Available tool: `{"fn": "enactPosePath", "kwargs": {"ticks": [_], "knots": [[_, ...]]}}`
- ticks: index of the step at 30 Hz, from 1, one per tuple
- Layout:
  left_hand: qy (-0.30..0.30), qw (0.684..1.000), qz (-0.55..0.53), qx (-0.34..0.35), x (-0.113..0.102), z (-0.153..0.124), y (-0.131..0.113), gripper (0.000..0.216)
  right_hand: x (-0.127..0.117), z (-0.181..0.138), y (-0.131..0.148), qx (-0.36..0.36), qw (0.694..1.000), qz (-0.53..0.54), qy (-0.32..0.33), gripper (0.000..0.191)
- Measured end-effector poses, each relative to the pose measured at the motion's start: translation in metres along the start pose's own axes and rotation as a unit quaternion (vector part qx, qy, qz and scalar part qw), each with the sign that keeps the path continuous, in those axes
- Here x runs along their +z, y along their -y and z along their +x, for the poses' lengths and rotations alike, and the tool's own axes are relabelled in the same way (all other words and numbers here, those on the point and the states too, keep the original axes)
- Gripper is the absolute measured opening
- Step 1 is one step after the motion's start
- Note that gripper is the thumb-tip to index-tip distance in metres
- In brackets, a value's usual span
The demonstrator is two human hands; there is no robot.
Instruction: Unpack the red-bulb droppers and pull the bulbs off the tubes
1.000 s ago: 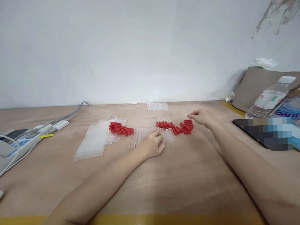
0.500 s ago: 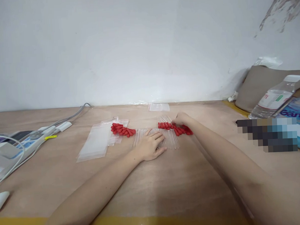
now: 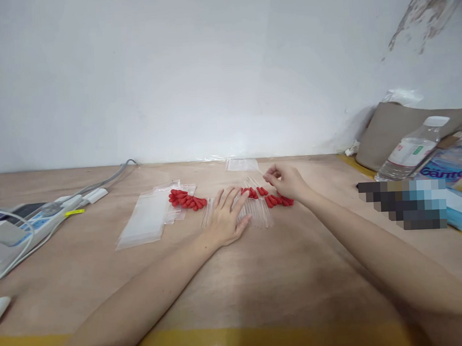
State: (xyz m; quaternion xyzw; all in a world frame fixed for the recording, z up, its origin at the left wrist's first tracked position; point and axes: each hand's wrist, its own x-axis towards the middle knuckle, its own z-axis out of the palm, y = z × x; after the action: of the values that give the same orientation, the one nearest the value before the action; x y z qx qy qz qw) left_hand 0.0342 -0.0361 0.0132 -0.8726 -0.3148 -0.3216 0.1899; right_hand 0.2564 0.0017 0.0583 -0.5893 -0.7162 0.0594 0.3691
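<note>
Clear thin glass droppers (image 3: 259,213) with red bulbs lie side by side mid-table. My left hand (image 3: 226,219) rests on them, palm down with its fingers spread. One group of red bulbs (image 3: 187,200) lies to its left, another group (image 3: 278,200) to its right. Several more droppers lie behind, their thin tubes pointing toward the wall. Just above these, my right hand (image 3: 283,180) is closed in a pinch on a dropper; its thin tube sticks out toward the back left, and its bulb is hidden by the fingers.
Clear plastic bags (image 3: 141,220) lie at the left, with another small bag (image 3: 242,165) near the wall. A power strip (image 3: 42,222) with cables is at far left. A water bottle (image 3: 411,150), a grey-brown container (image 3: 375,136) and a blue package (image 3: 449,168) stand at right.
My right hand has lifted off the back row of droppers, drawing one up in its pinch. My left hand's fingers have spread and reach farther forward. The view has shifted slightly.
</note>
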Motion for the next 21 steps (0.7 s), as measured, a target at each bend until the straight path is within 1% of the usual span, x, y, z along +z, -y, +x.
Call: {"fn": "enactPosePath", "kwargs": {"ticks": [1,3,6,9,11,13,17,21], "knots": [[-0.030,0.999,0.015,-0.005,0.000,0.000,-0.001,0.048,0.000,-0.013,-0.001,-0.059,0.998,0.004,-0.029,0.018],[-0.061,0.997,0.039,0.003,0.001,0.001,-0.004,0.044,0.005,-0.039,-0.003,-0.156,0.986,-0.019,-0.048,0.019],[-0.041,0.997,0.053,0.045,0.004,0.002,-0.008,0.038,0.019,-0.069,-0.005,-0.250,0.963,-0.059,-0.085,0.019],[-0.014,0.996,0.047,0.075,0.010,0.002,-0.011,0.030,0.031,-0.085,-0.003,-0.310,0.942,-0.079,-0.106,0.016],[-0.009,0.996,0.040,0.084,0.014,0.002,-0.012,0.025,0.036,-0.088,-0.001,-0.328,0.935,-0.089,-0.103,0.016],[-0.008,0.995,0.034,0.089,0.016,0.002,-0.012,0.022,0.037,-0.088,0.000,-0.327,0.934,-0.096,-0.105,0.015],[-0.002,0.995,0.018,0.097,0.017,0.003,-0.012,0.022,0.037,-0.086,0.000,-0.321,0.934,-0.115,-0.104,0.016],[0.005,0.995,-0.002,0.100,0.015,0.002,-0.010,0.021,0.037,-0.087,-0.002,-0.335,0.926,-0.140,-0.104,0.013]]}}
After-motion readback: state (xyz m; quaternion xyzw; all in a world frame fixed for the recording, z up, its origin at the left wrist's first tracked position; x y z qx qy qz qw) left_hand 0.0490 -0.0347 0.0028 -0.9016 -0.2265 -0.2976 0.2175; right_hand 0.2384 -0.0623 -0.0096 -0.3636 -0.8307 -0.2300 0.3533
